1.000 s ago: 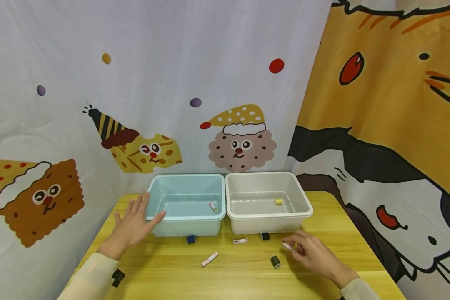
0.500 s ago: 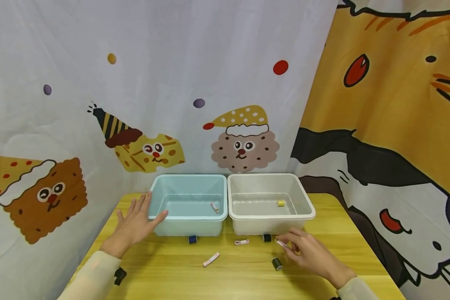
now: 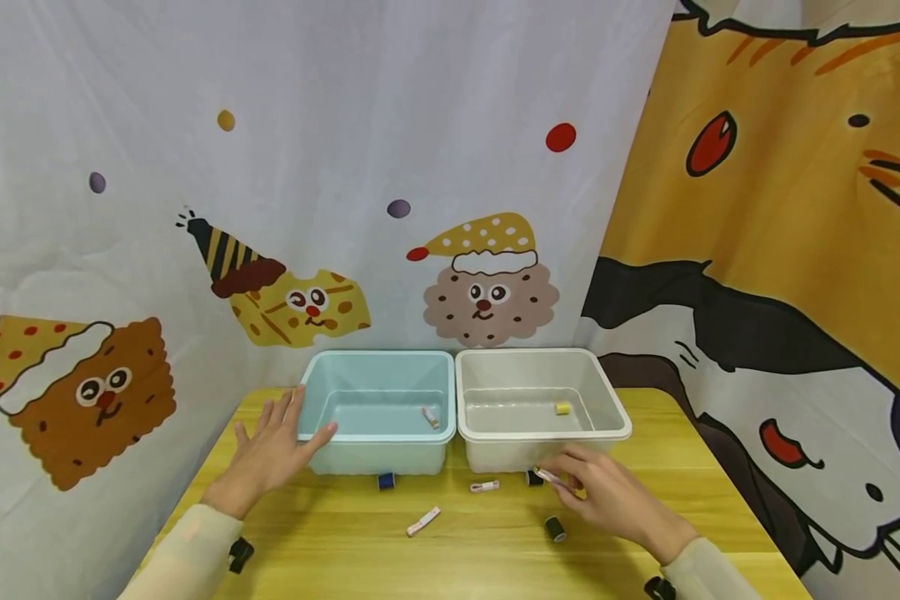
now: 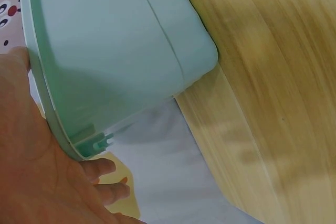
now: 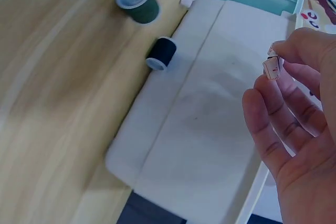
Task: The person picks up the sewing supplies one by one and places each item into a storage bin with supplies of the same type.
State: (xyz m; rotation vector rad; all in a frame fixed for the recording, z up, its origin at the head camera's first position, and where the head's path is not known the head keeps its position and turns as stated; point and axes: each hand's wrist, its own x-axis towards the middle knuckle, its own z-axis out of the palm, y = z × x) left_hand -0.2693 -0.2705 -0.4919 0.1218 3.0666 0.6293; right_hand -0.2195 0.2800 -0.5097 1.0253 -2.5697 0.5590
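Observation:
The right hand point(image 3: 615, 498) pinches a small folded white-and-pink strip point(image 3: 551, 478) between thumb and fingertips, in front of the white bin point(image 3: 540, 435). In the right wrist view the strip point(image 5: 272, 68) shows at the fingertips, beside the bin's outer wall point(image 5: 210, 103). Spread fingers of the left hand point(image 3: 266, 458) rest on the left rim of the light-blue bin point(image 3: 378, 437). A similar strip point(image 3: 430, 417) lies in the blue bin, and a yellow spool point(image 3: 562, 408) lies in the white one.
On the wooden table point(image 3: 345, 550) are a blue spool point(image 3: 386, 481), a black spool point(image 3: 534, 478), a dark green spool point(image 3: 555, 529) and two folded strips point(image 3: 484, 487), point(image 3: 423, 522). A patterned curtain point(image 3: 307, 125) hangs behind the bins.
The right hand has moved left with the pinched strip, from right of the black spool to a place partly over it. The left hand has stayed on the blue bin's rim.

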